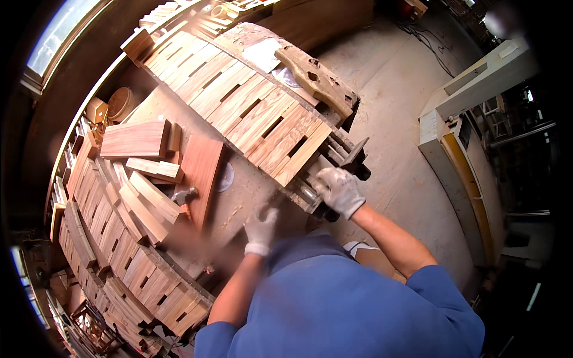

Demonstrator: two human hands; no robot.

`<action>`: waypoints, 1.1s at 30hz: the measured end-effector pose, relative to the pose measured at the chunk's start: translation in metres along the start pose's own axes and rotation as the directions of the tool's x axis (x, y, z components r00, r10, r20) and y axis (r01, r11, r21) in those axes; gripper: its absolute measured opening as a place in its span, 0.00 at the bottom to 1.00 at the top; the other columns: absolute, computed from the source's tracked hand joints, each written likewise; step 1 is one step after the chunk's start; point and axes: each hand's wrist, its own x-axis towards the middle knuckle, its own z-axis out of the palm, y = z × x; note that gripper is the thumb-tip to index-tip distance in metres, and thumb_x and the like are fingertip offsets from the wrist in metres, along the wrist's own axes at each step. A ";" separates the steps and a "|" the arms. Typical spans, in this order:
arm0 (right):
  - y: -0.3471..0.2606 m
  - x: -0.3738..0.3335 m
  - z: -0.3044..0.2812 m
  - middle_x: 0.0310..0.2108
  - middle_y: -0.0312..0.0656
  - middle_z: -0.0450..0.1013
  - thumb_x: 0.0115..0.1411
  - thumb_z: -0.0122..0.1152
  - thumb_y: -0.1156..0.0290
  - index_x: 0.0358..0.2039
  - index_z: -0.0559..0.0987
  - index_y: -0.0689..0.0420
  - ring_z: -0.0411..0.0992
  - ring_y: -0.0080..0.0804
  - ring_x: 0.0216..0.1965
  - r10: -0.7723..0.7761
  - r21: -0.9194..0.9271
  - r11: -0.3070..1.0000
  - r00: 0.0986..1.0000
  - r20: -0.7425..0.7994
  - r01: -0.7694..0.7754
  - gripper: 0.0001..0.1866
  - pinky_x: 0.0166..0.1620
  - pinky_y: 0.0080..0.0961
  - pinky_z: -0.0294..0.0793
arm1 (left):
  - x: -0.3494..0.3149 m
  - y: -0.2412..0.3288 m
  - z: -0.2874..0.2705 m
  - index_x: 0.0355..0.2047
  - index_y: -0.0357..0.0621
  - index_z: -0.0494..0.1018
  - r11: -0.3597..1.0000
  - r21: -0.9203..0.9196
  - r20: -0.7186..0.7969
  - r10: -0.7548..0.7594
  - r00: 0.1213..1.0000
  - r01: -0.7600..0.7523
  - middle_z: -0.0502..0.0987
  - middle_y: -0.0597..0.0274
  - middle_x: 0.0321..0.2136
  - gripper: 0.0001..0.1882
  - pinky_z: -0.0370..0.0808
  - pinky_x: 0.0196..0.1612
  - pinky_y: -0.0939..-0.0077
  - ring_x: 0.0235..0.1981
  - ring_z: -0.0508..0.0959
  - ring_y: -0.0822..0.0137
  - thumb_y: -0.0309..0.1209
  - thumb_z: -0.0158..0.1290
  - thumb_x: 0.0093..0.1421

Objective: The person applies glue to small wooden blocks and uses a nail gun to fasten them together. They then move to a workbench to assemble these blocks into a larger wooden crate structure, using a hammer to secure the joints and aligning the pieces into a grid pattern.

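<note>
My right hand [341, 190], in a pale work glove, is closed at the metal clamp [307, 194] by the near end of a long row of slotted wooden pieces [250, 113]. Its fingers curl over the clamp's end, and part of their grip is hidden. The pieces stand packed side by side, with dark rectangular slots along the row. Left of that end, my gloved left hand [261, 231] is raised with nothing in it, thumb and fingers apart and slightly blurred.
Reddish boards [136, 140] and loose pale battens [146, 209] lie to the left beside a hammer [184, 195]. A second slotted row [119, 250] runs beyond them. An irregular wooden slab [313, 80] rests right of the main row. A pale machine [459, 149] stands at right.
</note>
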 end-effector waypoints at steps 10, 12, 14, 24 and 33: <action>-0.033 -0.034 0.026 0.51 0.48 0.76 0.56 0.73 0.39 0.48 0.83 0.53 0.68 0.53 0.61 -0.075 -0.229 0.968 0.990 0.121 0.101 0.31 0.69 0.58 0.60 | -0.070 -0.055 -0.022 0.51 0.36 0.84 0.981 -0.119 0.088 -0.144 0.986 0.154 0.89 0.54 0.44 0.17 0.82 0.53 0.71 0.45 0.87 0.67 0.29 0.67 0.63; -0.030 -0.031 0.028 0.50 0.47 0.76 0.54 0.75 0.41 0.45 0.84 0.53 0.68 0.51 0.58 -0.144 -0.247 0.955 0.985 0.093 0.163 0.30 0.67 0.54 0.63 | -0.082 -0.062 -0.022 0.51 0.36 0.84 0.964 -0.153 0.064 -0.209 0.976 0.216 0.89 0.54 0.44 0.17 0.82 0.53 0.70 0.44 0.87 0.68 0.30 0.67 0.64; -0.030 -0.031 0.022 0.47 0.44 0.77 0.51 0.78 0.44 0.47 0.85 0.52 0.70 0.49 0.57 -0.126 -0.257 0.953 0.980 0.155 0.163 0.30 0.63 0.52 0.65 | -0.100 -0.059 -0.025 0.53 0.37 0.84 0.943 -0.180 0.070 -0.272 0.960 0.280 0.87 0.47 0.51 0.21 0.80 0.59 0.64 0.52 0.87 0.55 0.35 0.67 0.63; -0.027 -0.036 0.024 0.45 0.46 0.78 0.51 0.80 0.48 0.35 0.83 0.52 0.72 0.48 0.54 -0.167 -0.242 0.947 0.967 0.193 0.212 0.23 0.60 0.50 0.68 | -0.285 -0.108 -0.019 0.54 0.34 0.80 0.519 -0.595 0.030 -0.749 0.662 0.614 0.85 0.55 0.43 0.13 0.84 0.37 0.76 0.32 0.84 0.70 0.25 0.61 0.72; -0.023 -0.038 0.031 0.38 0.50 0.78 0.53 0.76 0.50 0.30 0.80 0.53 0.74 0.54 0.48 -0.220 -0.295 0.923 0.968 0.124 0.247 0.20 0.52 0.53 0.72 | -0.339 -0.102 -0.058 0.55 0.36 0.82 0.842 -0.164 -0.164 -0.537 0.828 0.514 0.87 0.54 0.49 0.18 0.83 0.54 0.70 0.47 0.87 0.66 0.31 0.66 0.67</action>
